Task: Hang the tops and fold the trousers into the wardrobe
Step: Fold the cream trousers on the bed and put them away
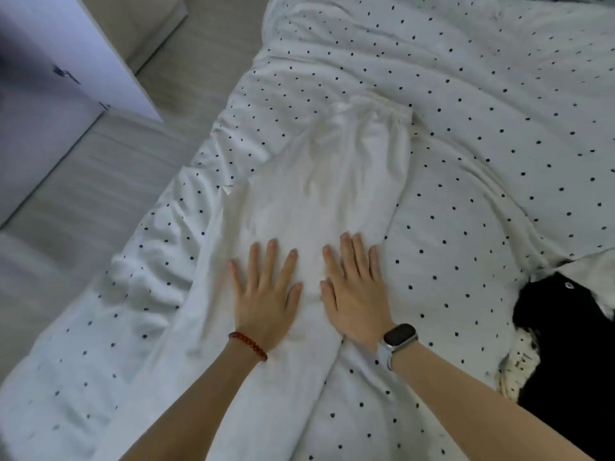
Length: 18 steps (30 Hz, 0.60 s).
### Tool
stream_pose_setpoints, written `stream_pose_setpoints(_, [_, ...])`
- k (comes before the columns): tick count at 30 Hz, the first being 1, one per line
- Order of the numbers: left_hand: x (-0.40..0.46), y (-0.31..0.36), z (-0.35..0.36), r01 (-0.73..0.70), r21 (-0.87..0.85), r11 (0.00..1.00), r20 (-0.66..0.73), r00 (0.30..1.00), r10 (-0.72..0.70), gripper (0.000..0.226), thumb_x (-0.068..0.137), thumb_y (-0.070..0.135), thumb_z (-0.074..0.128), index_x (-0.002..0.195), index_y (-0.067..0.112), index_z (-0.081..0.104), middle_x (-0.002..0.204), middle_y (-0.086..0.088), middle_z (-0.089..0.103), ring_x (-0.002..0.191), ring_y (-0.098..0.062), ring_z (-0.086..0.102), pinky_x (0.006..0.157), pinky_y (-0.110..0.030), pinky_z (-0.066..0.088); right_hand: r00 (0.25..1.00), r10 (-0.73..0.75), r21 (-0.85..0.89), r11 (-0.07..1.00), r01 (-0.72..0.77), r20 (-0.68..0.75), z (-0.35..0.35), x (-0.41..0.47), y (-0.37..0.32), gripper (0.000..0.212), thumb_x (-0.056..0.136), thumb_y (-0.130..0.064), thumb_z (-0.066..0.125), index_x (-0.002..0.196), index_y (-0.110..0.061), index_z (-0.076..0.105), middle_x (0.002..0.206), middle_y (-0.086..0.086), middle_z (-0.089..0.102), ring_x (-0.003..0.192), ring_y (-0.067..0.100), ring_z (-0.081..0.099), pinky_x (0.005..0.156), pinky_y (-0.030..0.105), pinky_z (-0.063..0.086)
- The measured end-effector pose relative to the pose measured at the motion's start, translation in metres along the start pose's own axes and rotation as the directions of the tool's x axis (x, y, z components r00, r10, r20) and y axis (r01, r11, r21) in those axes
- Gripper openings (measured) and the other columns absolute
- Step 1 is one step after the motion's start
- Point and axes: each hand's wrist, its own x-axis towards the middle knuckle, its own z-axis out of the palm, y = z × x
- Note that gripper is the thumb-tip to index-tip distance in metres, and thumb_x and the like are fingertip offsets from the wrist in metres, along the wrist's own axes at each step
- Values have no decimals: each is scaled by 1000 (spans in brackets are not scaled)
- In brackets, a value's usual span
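Both hands, left hand and right hand, fingers spread wide, flat on white trousers on bed. Smooth toward the far waistband, then fold.

Dotted bedding, pale floor

White trousers lie lengthwise on a white duvet with black dots, elastic waistband at the far end. The left hand and right hand press flat on them side by side, fingers straight and spread. A black garment lies at the near right; a white wardrobe door stands far left
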Motion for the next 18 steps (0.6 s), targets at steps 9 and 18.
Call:
stream_pose_setpoints(9, [-160, -62, 11, 393, -169, 904, -43, 913, -405, 56, 92, 38, 31, 139, 9, 39, 140, -22, 42, 128, -38, 39, 101, -60, 29, 984, -132, -2, 991, 133, 117, 24, -89, -94, 51, 91, -35, 30, 131, -12, 50, 140, 22, 43, 131, 45, 36, 107, 61, 19])
stream_pose_setpoints(18, [-241, -114, 9, 655, -507, 560, 25, 661, -750, 37, 85, 34, 43, 99, 6, 63, 94, -9, 66, 92, -33, 59, 84, -45, 38, 870, -493, 76, 867, 493, -25, 25, -71, -186, 45, 75, -12, 44, 117, -10, 60, 127, 11, 57, 97, 31, 61, 70, 38, 51])
